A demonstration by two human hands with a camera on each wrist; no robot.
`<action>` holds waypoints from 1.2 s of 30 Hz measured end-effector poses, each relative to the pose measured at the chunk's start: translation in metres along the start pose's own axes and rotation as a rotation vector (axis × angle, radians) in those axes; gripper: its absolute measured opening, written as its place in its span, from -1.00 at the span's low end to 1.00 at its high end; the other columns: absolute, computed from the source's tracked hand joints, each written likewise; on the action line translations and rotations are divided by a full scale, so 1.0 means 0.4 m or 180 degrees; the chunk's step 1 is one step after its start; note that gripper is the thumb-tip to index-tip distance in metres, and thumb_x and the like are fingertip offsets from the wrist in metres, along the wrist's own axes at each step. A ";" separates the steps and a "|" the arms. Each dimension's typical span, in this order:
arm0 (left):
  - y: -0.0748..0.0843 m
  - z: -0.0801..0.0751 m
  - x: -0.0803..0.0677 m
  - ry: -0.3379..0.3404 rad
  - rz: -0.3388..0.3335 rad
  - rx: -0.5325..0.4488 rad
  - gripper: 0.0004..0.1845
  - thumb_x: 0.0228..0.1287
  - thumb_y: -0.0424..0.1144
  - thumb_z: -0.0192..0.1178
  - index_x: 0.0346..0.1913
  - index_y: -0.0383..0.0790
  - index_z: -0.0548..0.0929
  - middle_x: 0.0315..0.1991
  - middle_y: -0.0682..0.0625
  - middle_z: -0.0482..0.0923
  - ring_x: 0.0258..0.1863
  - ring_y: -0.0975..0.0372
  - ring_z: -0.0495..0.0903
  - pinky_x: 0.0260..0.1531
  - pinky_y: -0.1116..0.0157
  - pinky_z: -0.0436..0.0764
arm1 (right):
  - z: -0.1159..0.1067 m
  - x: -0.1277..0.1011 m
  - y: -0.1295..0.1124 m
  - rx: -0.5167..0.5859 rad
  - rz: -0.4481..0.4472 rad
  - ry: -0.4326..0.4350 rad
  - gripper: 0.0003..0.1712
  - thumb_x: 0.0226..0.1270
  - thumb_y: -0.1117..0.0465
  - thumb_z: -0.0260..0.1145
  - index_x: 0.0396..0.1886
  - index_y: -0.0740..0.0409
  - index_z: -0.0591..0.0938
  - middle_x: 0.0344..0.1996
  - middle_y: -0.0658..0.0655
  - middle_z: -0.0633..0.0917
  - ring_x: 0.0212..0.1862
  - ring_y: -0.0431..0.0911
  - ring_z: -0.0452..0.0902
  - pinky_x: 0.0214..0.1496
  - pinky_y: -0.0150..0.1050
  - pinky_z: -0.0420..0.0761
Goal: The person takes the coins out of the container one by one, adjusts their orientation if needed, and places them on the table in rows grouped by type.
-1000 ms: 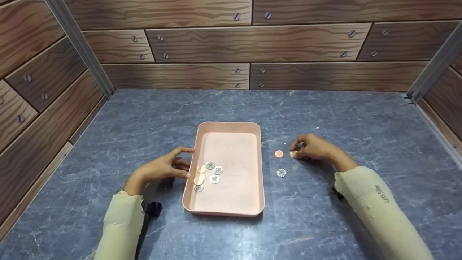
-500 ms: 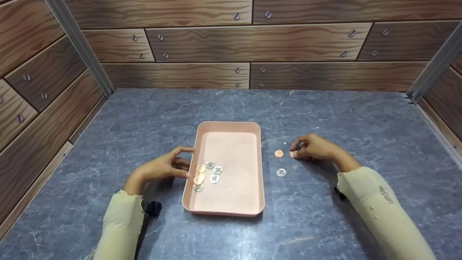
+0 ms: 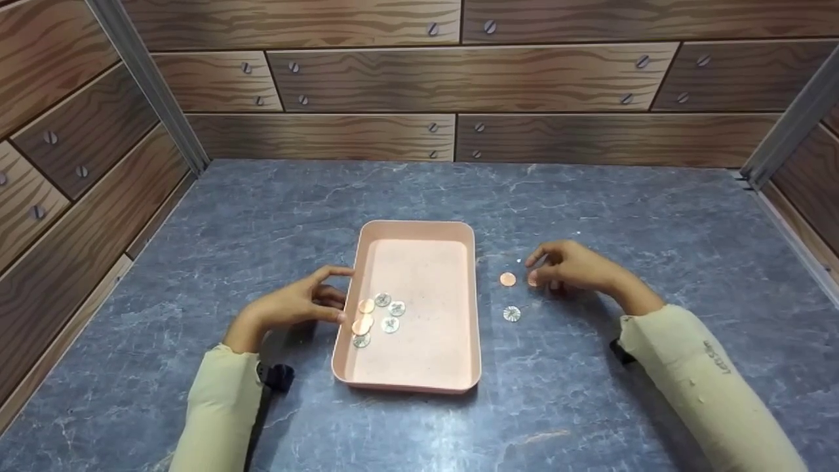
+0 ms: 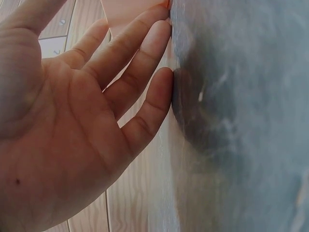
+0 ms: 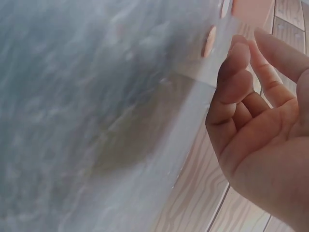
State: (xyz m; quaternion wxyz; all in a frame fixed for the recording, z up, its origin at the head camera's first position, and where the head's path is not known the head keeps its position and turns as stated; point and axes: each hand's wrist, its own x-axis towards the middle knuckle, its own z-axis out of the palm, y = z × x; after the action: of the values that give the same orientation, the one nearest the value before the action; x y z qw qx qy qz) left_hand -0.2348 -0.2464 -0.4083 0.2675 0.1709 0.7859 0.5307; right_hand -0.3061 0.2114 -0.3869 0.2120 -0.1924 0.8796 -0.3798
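Note:
A shallow pink tray (image 3: 432,354) stands on the table, with several copper coins (image 3: 362,326) and silver coins (image 3: 390,324) grouped in its left half. My left hand (image 3: 288,307) is at the tray's left side, thumb tip and index fingertip at the rim. In the left wrist view its other fingertips rest on the tabletop. Right of the tray, my right hand (image 3: 570,267) hovers low with thumb and index finger apart over a copper coin (image 3: 532,280), partly hidden by the thumb. Another copper coin (image 3: 508,279) and a silver coin (image 3: 512,314) lie between tray and hand.
The blue-grey marbled tabletop (image 3: 295,196) is backed by a wood-plank patterned wall (image 3: 367,82), with similar walls at the sides. Small white specks lie beyond the right hand. A dark wrist device (image 3: 276,377) sits at the left cuff.
My right index finger and thumb have parted a little above the copper coin, and the right forearm has shifted slightly right. The left hand and the tray have stayed put.

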 end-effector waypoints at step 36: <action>0.003 0.003 -0.003 0.0038 -0.0050 -0.0010 -0.14 0.20 -0.23 0.35 0.45 -0.18 0.07 0.19 -0.38 0.48 0.24 -0.10 0.47 0.22 0.13 0.48 | 0.158 0.078 -0.296 -0.0266 -0.0912 -0.0422 -0.69 0.21 0.31 0.34 -0.06 0.34 0.62 -0.34 0.23 0.70 -0.38 -0.24 0.54 -0.30 -0.37 0.56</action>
State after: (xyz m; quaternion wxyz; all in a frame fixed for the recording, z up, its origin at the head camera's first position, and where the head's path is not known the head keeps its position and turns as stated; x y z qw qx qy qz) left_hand -0.2333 -0.2456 -0.4072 0.2673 0.1612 0.7880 0.5307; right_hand -0.2784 0.0835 -0.3445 0.2050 -0.3492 0.8423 -0.3557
